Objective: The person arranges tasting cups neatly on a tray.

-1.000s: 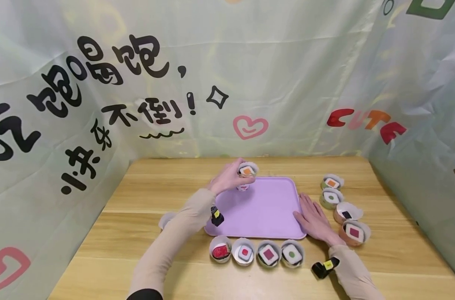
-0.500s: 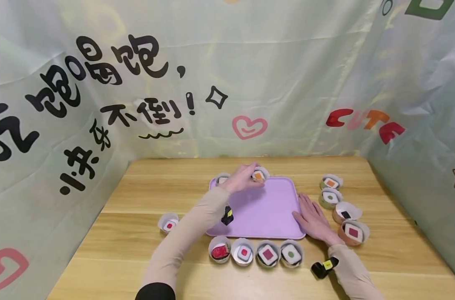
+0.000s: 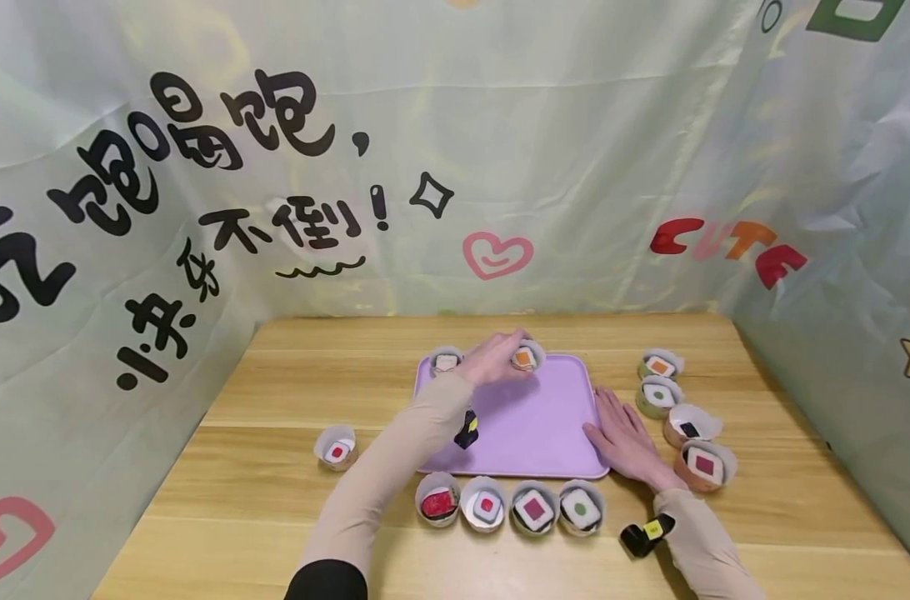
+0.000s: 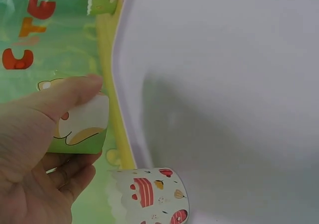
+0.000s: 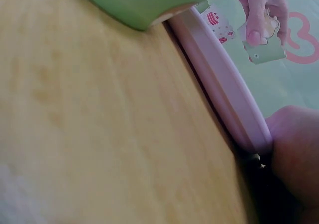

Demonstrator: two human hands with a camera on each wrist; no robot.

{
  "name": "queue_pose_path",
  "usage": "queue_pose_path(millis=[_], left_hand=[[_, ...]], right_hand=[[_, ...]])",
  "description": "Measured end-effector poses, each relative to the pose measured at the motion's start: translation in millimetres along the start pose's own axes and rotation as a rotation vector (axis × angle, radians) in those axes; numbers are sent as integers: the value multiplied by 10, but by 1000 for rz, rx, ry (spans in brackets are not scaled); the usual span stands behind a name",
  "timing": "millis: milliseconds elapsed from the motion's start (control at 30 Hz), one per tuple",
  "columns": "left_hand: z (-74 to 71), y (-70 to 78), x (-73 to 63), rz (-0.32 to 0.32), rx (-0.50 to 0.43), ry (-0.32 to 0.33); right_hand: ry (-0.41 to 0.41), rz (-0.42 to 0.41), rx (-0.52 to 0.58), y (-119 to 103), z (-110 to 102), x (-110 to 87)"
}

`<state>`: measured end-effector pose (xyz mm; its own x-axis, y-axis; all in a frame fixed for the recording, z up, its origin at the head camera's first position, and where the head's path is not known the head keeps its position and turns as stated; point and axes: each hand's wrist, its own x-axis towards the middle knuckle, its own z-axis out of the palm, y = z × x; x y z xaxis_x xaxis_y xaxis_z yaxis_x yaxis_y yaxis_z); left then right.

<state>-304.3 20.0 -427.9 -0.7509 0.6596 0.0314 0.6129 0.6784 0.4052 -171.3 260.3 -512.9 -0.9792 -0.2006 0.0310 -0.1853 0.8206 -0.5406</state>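
Observation:
My left hand (image 3: 491, 358) grips a green paper cup (image 4: 89, 119) with a cartoon animal print, thumb on one side and fingers on the other. Inside it sits a white block with an orange square, like toy sushi. The cup is held at the far edge of the purple tray (image 3: 545, 429), off its surface in the right wrist view. A white cup with cake prints (image 4: 157, 196) stands in the tray's far left corner. My right hand (image 3: 629, 437) lies with extended fingers along the tray's right edge, thumb at the rim.
Several filled cups (image 3: 533, 508) line the table in front of the tray. More cups (image 3: 687, 425) stand in a column on the right, beyond my right hand. A single cup (image 3: 337, 450) sits to the left. A printed cloth (image 3: 575, 167) hangs behind the table.
My left hand has carried the green cup rightward and slightly nearer along the tray's far side, uncovering the corner cup and the single left cup. My right hand has stayed put.

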Motion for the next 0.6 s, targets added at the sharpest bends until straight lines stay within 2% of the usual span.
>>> queue_pose_path(millis=[267,600], left_hand=[[69,4,78,-2,110,-7],[119,12,127,-23,127,-17]], right_hand=[[3,0,-1,4,6,2],[2,-1,1,-1,5,-2]])
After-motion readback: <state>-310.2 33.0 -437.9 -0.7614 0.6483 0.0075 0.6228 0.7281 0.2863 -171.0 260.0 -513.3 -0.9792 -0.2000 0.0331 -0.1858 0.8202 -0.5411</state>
